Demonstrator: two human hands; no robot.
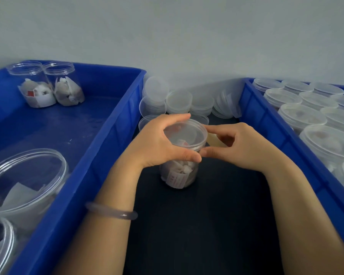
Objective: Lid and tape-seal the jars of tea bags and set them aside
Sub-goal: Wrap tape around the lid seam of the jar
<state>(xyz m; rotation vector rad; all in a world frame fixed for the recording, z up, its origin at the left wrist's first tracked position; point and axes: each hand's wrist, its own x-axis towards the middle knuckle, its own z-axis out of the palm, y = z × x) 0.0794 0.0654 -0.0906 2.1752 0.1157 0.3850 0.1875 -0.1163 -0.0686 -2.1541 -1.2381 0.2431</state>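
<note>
A clear plastic jar of tea bags (179, 173) stands upright on the dark table between two blue crates, with a clear lid (185, 133) on top. My left hand (159, 143) grips the lidded top, thumb at the near side and fingers over the far rim. My right hand (236, 147) pinches a strip of yellowish tape (214, 140) against the right side of the lid. Both thumbs nearly touch at the jar's front.
A left blue crate (107, 135) holds two open jars of tea bags (50, 90) at the back and more open jars (22, 185) near me. Loose clear lids (179, 102) pile behind the jar. A right blue crate (266, 132) holds several lidded jars (306, 116).
</note>
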